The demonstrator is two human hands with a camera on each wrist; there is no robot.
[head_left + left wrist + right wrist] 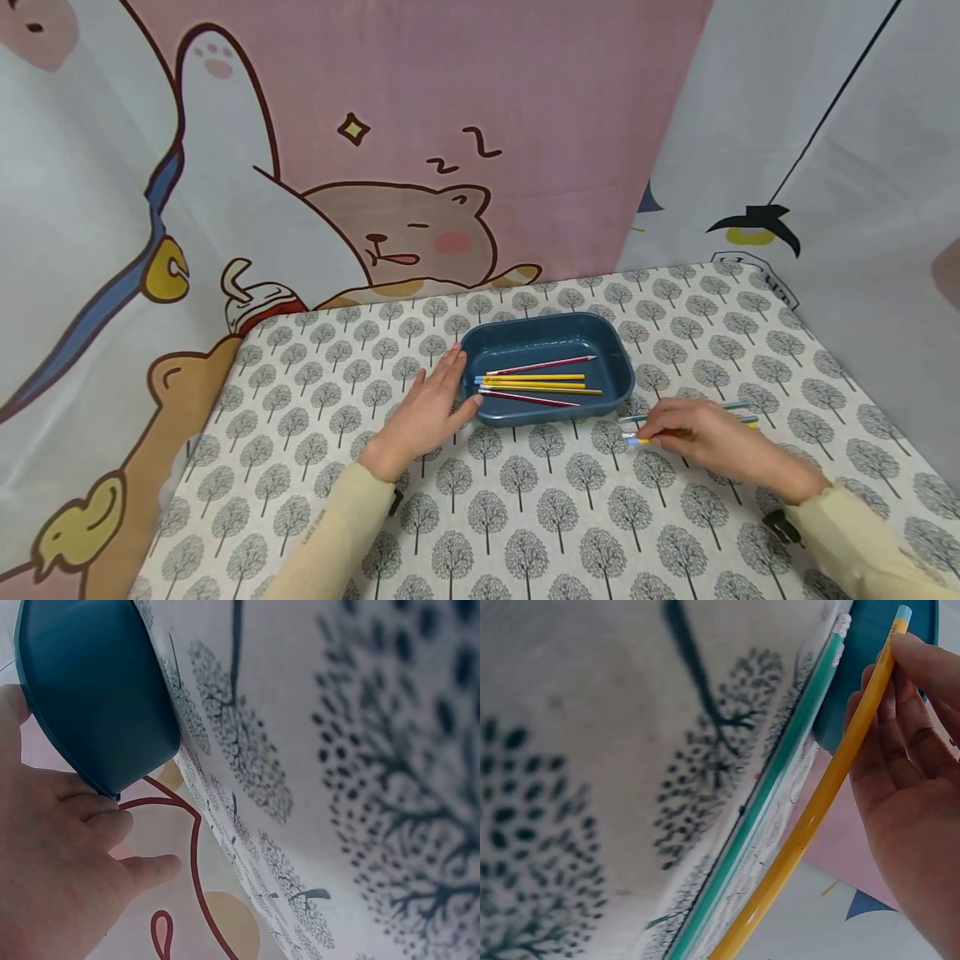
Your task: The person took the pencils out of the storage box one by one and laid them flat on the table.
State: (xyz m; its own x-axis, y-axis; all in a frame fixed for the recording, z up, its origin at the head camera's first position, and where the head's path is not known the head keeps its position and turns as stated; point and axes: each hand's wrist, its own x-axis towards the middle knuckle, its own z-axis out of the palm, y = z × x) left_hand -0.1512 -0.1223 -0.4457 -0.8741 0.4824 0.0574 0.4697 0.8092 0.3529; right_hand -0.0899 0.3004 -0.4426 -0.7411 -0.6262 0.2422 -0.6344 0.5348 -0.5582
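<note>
Pencil — glossy yellow, pale-blue at one end; green pencil near.

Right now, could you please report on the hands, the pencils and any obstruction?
Left hand touching tray. Right hand pinching a yellow pencil, outside tray. Green pencil close by, possibly in the way.

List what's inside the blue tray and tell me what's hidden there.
Inside the tray lie two red pencils with several yellow pencils between them. What lies directly beneath them is covered and cannot be seen.
</note>
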